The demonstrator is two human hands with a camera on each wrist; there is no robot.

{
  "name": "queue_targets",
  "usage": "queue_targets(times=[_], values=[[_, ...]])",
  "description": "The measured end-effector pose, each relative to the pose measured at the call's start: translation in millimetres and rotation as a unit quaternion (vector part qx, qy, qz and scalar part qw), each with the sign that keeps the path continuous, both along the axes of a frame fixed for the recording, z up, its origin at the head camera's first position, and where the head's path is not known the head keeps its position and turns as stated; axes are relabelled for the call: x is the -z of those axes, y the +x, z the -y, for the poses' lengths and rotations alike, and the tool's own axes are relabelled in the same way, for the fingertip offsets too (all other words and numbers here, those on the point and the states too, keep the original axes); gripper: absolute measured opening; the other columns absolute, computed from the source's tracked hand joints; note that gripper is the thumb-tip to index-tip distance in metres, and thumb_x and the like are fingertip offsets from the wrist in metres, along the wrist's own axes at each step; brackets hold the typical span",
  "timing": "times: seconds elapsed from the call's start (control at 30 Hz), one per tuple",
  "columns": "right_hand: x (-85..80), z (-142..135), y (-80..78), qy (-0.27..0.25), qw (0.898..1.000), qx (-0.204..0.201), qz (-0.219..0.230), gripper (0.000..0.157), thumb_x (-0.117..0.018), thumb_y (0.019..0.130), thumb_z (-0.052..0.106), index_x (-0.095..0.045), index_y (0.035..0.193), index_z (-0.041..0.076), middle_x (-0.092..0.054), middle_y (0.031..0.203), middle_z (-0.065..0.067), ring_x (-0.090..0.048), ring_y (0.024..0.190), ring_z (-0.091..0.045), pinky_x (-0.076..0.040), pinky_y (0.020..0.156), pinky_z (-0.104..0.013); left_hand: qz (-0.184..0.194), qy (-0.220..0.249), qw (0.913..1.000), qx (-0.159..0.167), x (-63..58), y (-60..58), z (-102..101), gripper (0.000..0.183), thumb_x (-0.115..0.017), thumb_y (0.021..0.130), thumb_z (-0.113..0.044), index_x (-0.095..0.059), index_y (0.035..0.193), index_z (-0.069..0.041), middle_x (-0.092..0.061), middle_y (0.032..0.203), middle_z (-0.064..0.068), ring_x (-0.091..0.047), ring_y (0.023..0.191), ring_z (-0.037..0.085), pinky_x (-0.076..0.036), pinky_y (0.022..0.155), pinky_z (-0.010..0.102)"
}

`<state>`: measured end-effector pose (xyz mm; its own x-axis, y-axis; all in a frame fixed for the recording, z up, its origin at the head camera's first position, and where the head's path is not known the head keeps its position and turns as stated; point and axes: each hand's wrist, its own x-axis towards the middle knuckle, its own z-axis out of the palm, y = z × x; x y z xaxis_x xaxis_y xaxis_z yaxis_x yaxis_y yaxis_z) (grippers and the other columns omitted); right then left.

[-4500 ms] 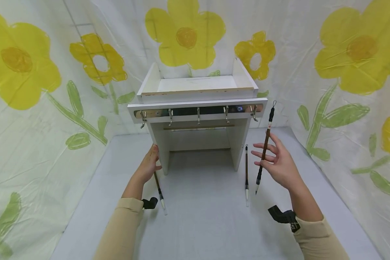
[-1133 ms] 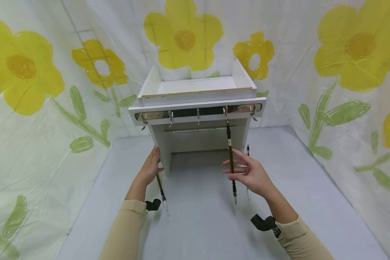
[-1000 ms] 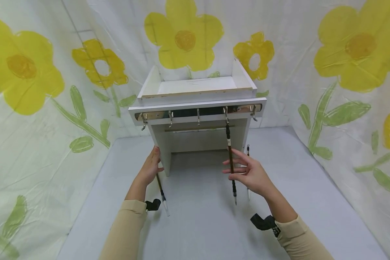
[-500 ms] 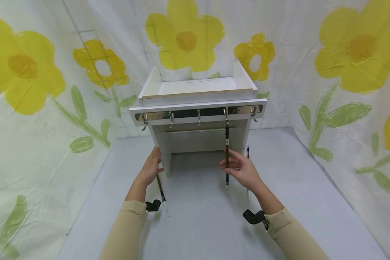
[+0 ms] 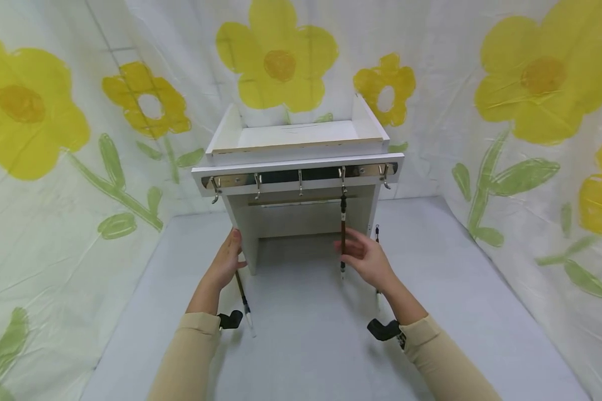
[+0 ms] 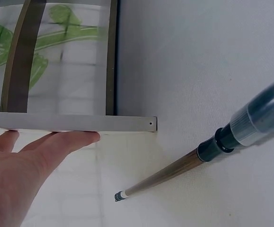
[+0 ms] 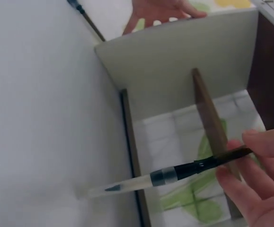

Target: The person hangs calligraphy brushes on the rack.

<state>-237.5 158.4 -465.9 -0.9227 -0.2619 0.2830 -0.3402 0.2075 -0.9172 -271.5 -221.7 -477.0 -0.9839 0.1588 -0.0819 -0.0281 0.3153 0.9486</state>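
In the head view, my right hand (image 5: 366, 258) pinches a writing brush (image 5: 343, 217) between thumb and fingers. The brush hangs nearly upright, its top end at the fourth hook (image 5: 343, 177) from the left; whether its loop is over the hook is too small to tell. In the right wrist view a clear cap (image 7: 122, 186) covers the bristles. My left hand (image 5: 226, 260) rests against the outer left side of a white shelf (image 5: 253, 239). Its fingers (image 6: 73, 142) lie extended along that panel in the left wrist view.
A metal hook rail (image 5: 301, 174) runs along the shelf's front board. On the table (image 5: 301, 345), a second brush (image 5: 244, 298) lies by my left wrist. A third brush (image 5: 378, 234) lies right of the shelf, partly behind my right hand. A flowered curtain (image 5: 441, 72) surrounds the table.
My right hand has carried the brush leftward from the shelf's right side to the fourth hook. It has since shifted slightly, and the brush hangs straighter. My left hand stays against the shelf.
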Motion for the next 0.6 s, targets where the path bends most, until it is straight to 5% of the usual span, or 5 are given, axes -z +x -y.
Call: queue_targets(times=[0.2, 0.43, 0.6], values=[[3.4, -13.3, 4.2, 0.020, 0.999, 0.027, 0.006, 0.066, -0.072, 0.091, -0.002, -0.044, 0.151, 0.006, -0.059, 0.141, -0.021, -0.059, 0.127, -0.040, -0.055, 0.100, -0.044, 0.004, -0.007, 0.9999, 0.010, -0.8, -3.2, -5.8, 0.074, -0.010, 0.105, -0.058, 0.011, 0.162, -0.016, 0.007, 0.169, 0.017, -0.012, 0.152, 0.049, -0.041, 0.109, 0.063], [5.0, -29.8, 4.8, -0.027, 0.998, 0.055, 0.006, 0.060, -0.072, 0.094, 0.010, -0.047, 0.148, 0.005, -0.065, 0.131, -0.023, -0.066, 0.117, -0.038, -0.060, 0.085, -0.025, -0.018, -0.005, 0.9998, 0.012, 0.3, -3.7, -6.1, 0.077, -0.011, 0.102, -0.066, 0.007, 0.163, -0.023, -0.001, 0.170, 0.015, -0.015, 0.152, 0.048, -0.042, 0.108, 0.064], [7.6, -42.6, 3.9, -0.081, 0.993, 0.070, 0.047, 0.059, -0.072, 0.096, 0.019, -0.047, 0.148, 0.009, -0.065, 0.130, -0.024, -0.072, 0.107, -0.030, -0.063, 0.080, -0.042, -0.008, 0.011, 0.9998, 0.012, -5.1, 1.0, -5.6, 0.073, -0.011, 0.104, -0.061, 0.008, 0.163, -0.022, 0.000, 0.170, 0.016, -0.013, 0.152, 0.048, -0.040, 0.108, 0.065]])
